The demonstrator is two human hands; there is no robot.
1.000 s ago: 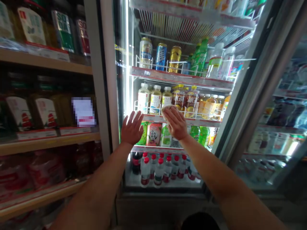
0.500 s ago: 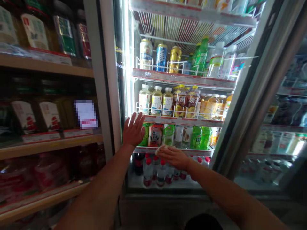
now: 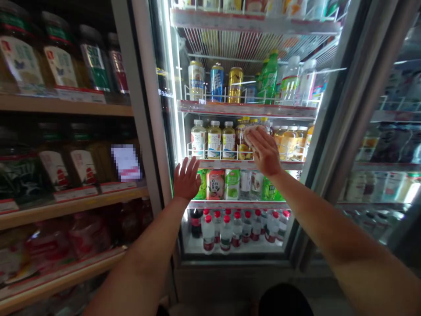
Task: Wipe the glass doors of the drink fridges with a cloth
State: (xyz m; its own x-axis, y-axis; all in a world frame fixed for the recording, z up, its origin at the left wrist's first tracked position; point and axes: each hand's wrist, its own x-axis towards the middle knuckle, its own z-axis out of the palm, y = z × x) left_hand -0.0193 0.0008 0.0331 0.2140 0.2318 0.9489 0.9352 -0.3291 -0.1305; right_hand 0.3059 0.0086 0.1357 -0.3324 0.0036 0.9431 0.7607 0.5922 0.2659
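A glass door point(image 3: 210, 241) of a lit drinks fridge stands in front of me. My left hand point(image 3: 186, 180) rests near the door's left edge, its fingers spread and slightly bent, with nothing in it. My right hand point(image 3: 265, 151) is at the middle bottle row, pressing a pale cloth point(image 3: 247, 132) to the glass. Only a strip of the cloth shows past the fingertips; the hand covers the rest. Behind the glass, tea bottles point(image 3: 215, 139) stand between my two hands, and the right hand hides part of the yellow-capped bottles point(image 3: 245, 142).
Wooden shelves point(image 3: 108, 199) with dark drink bottles stand at the left, with a blurred white card point(image 3: 126, 162) on one. A metal door frame point(image 3: 344, 118) rises at the right, beside another fridge. Red-capped water bottles point(image 3: 225, 232) fill the fridge's bottom.
My right hand has moved up and to the right with the cloth, from the lower shelf edge to the middle bottle row. The left hand stays near the door's left edge.
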